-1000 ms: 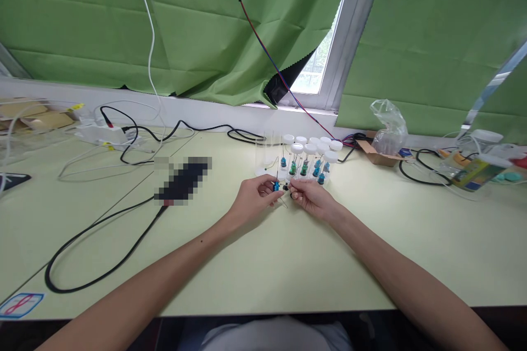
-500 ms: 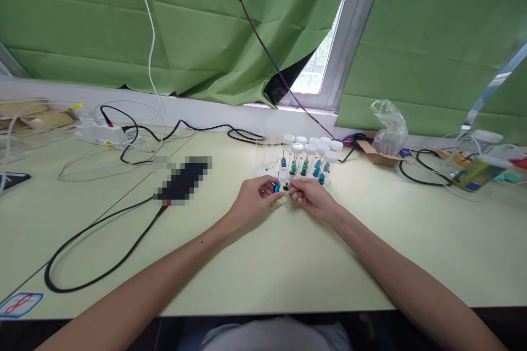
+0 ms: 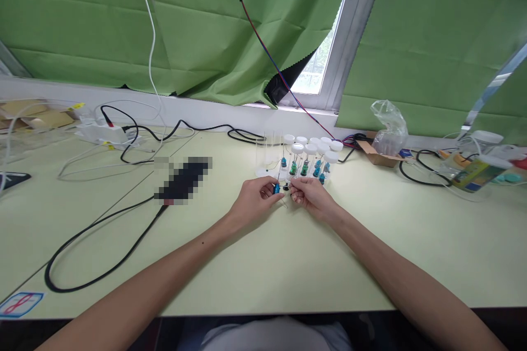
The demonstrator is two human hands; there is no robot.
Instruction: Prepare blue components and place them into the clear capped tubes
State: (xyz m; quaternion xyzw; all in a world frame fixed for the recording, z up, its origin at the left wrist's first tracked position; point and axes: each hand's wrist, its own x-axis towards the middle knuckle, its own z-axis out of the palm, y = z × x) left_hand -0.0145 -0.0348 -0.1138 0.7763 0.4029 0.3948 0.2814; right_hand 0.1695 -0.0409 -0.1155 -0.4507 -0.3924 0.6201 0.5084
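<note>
Head view: at the near left corner of the surface (image 3: 255, 269), well left of the vial cluster (image 3: 310, 149), a sticker (image 3: 21, 304) carries a red looped mark like an 8 inside a blue outline. A white power strip (image 3: 102, 132) lies left of the cluster, toward the wall; nearer the cluster, on the same side, is a pixelated black object (image 3: 183, 178) with a black cable. Just front-left of the cluster, the left hand (image 3: 253, 197) has its grip pinching a blue-hubbed needle (image 3: 276, 188). Its long axis is near upright, thin end upward, leaning slightly right toward the cluster. A small black piece (image 3: 286, 187) shows between the hands, in front of the cluster. The right hand (image 3: 313, 197), also in front of it, has bunched fingers; whether its grip pinches anything, I cannot tell. White caps top the cluster. Right of the cluster stands a carton (image 3: 383, 159) with a clear plastic bag (image 3: 387, 131); well right, a jar's yellow label (image 3: 473, 174) is too blurred to read.
</note>
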